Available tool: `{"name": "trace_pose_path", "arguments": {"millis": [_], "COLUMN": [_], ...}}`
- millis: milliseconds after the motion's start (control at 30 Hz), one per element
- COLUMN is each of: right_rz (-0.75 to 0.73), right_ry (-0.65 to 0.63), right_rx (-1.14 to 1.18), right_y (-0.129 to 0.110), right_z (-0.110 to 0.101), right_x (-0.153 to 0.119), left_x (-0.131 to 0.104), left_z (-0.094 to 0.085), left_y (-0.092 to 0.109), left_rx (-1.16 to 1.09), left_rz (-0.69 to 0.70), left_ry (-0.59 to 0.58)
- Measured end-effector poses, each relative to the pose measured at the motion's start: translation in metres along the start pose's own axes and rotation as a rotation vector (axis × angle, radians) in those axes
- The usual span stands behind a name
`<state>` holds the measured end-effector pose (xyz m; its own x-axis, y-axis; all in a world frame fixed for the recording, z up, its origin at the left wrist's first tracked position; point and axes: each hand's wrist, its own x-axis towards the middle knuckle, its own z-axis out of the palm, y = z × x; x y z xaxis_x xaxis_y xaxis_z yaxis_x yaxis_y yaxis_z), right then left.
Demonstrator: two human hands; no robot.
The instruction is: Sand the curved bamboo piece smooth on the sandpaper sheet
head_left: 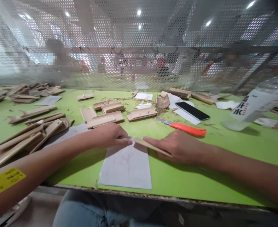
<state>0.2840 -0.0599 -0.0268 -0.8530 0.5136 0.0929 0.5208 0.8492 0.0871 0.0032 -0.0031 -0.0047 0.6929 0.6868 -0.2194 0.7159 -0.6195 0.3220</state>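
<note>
My right hand (181, 146) is closed around a thin, pale piece of bamboo or wood (150, 145), index finger stretched along it. The far end of the piece points left toward my left hand (112, 136). My left hand is closed, thumb and fingers pressed together at a thin greyish edge; what that edge belongs to is unclear. Beneath both hands lies a whitish paper sheet (127, 170), marked with faint smudges, near the table's front edge. An orange-handled utility knife (188, 128), blade out, lies just beyond my right hand.
Curved bamboo-like pieces (106, 120) lie behind my hands, with a pile (30, 135) at left. A phone (193, 111) rests on paper at right, near a tilted-looking plastic bottle (250, 105). Shavings dot the green table (200, 179). A perforated screen (134, 72) stands behind.
</note>
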Motion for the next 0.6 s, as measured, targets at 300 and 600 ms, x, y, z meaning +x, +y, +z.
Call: {"name": "trace_pose_path", "arguments": {"millis": [300, 600], "right_rz": [-0.027, -0.007], "right_ry": [0.043, 0.024], "right_rx": [-0.025, 0.007], "right_y": [0.0017, 0.0036], "right_z": [0.0010, 0.0053], "right_x": [0.0018, 0.0021], "left_x": [0.0001, 0.0015], "left_z": [-0.0002, 0.0010], "left_y": [-0.0016, -0.0048], "left_rx": [-0.016, -0.003], "left_rz": [0.006, 0.011], "left_ry": [0.008, -0.001]}}
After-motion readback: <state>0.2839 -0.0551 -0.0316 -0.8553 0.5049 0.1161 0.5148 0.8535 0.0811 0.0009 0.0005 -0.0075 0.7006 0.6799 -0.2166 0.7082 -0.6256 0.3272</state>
